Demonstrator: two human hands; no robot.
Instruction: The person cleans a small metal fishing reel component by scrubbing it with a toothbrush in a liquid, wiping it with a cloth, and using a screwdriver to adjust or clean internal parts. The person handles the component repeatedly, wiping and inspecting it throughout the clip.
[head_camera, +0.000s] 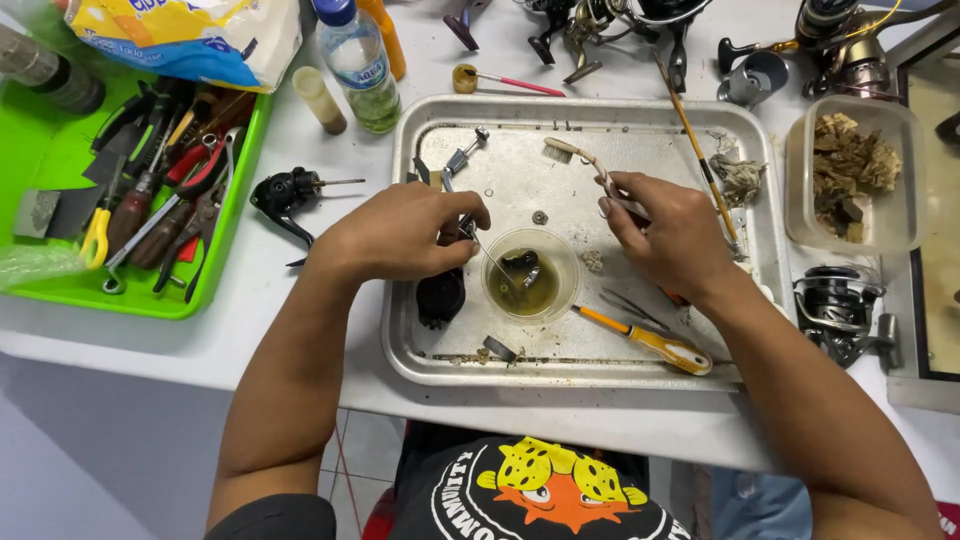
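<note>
Head view looks straight down on a white table with a metal tray (430, 360) in the middle of the frame. At left sits a green tray (235, 215) crowded with pliers, screwdrivers and cutters, and just right of it a black reel handle (285, 195) lies on the bare table. Along the top edge stand a clear water bottle (358, 62) and a small tan vial (320, 98), with dark reel parts heaped toward the upper right. At right a clear plastic tub (880, 225) holds brown scraps, and below it rests a fishing reel (835, 310).

Inside the metal tray, a long thin brush (695, 150) slants down the right side, an orange-handled screwdriver (650, 340) lies near the lower edge, and a black rounded part (440, 297) sits half under the left wrist.

Centre of the tray holds a small clear cup (530, 275) of murky yellow-green liquid with a dark piece soaking in it. The left hand (400, 235) is curled, fingertips pinching a thin metal rod (487, 255) that dips into the cup; what else it grips is hard to make out. The right hand (670, 235) is closed around the handle of a toothbrush (575, 155), bristles pointing to the upper left.
</note>
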